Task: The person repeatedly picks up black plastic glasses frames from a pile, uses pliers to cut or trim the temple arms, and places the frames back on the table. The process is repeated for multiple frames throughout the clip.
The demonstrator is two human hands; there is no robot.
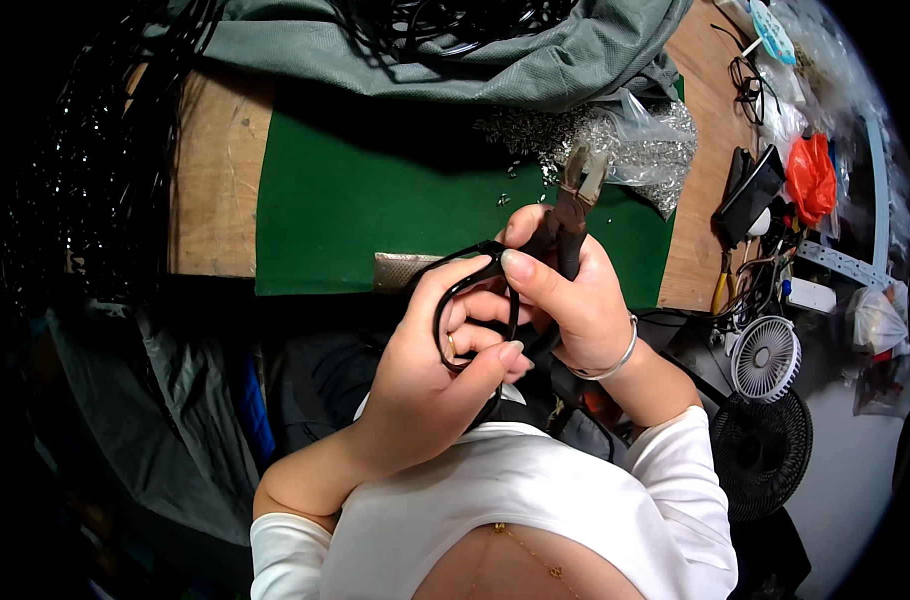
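Note:
My left hand point(429, 390) grips a looped black frame-like piece point(442, 315), its fingers curled through and around it. My right hand point(578, 305) holds metal pliers point(570, 210) with dark handles, jaws pointing away from me, while its thumb presses on the top of the black piece, where both hands meet. Beyond the pliers, a clear bag of small silver pieces point(651, 150) spills onto the green mat point(345, 180). A perforated metal strip point(405, 271) lies at the mat's front edge, partly behind the black piece.
Grey-green fabric point(425, 55) with black pieces covers the back of the wooden table point(213, 170); glossy black strands hang at left. At right are black glasses point(750, 90), a red bag point(811, 178), a phone-like object point(750, 195), yellow-handled tool point(721, 285) and two fans point(765, 357).

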